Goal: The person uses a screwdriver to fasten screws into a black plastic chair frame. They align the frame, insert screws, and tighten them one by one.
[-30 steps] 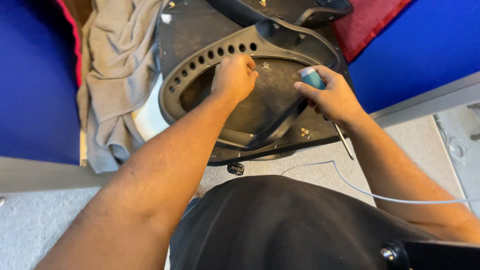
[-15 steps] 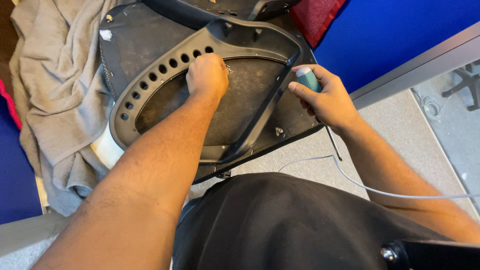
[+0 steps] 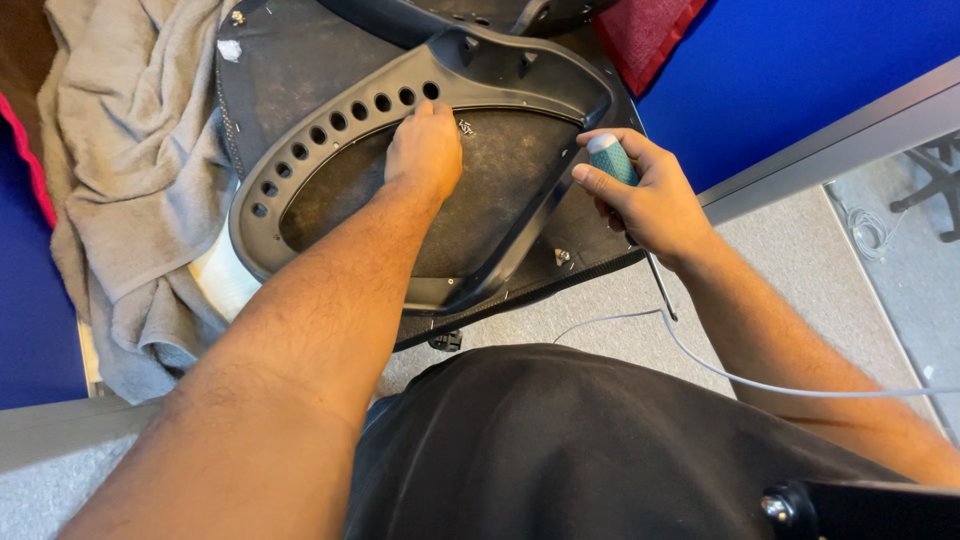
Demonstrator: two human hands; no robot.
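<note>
Fingers of the left hand (image 3: 425, 150) press curled on the black seat frame (image 3: 330, 130), beside a small screw (image 3: 466, 127). To its right, the right hand (image 3: 650, 195) is clamped around a teal-handled screwdriver (image 3: 612, 160).

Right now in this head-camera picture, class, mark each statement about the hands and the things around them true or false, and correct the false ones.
1. The right hand grips a tool with a teal handle. True.
2. The left hand holds a hammer. False: it holds no tool and rests on the dark panel inside the black plastic frame.
3. The frame has a row of round holes along its upper left edge. True.
4. A grey cloth lies to the right of the frame. False: it lies to the left.
5. A thin white cable runs across the carpet under the right forearm. True.
6. The blue surface is beside the left hand. False: it is beyond the right hand.
</note>
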